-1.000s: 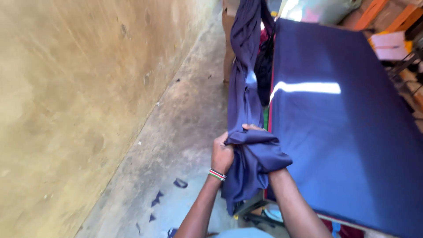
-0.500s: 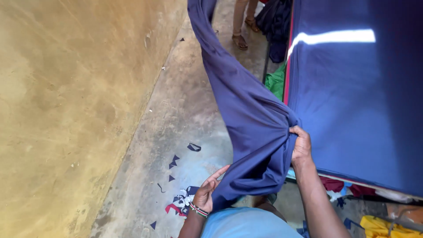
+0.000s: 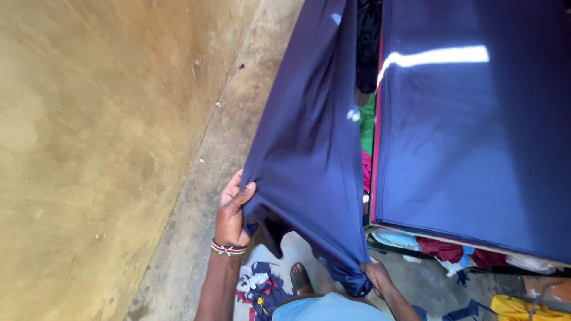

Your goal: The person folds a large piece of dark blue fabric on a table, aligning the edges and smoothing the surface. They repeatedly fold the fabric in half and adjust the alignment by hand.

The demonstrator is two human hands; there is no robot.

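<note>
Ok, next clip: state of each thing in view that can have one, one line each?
Navy cloth: stretched flat between both hands, hanging off the floor.
Left hand: pinching the cloth's left corner.
Right hand: gripping the cloth's bunched lower right corner.
Table cover: spread smooth over the table.
Fabric scraps: scattered on the floor.

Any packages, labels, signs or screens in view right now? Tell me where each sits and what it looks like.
None that I can see: no package, label, sign or screen.
Both hands, left hand and right hand, grip a plain navy cloth.
Beside it: a navy-covered table, unmarked.
Below: loose fabric scraps on the floor.
</note>
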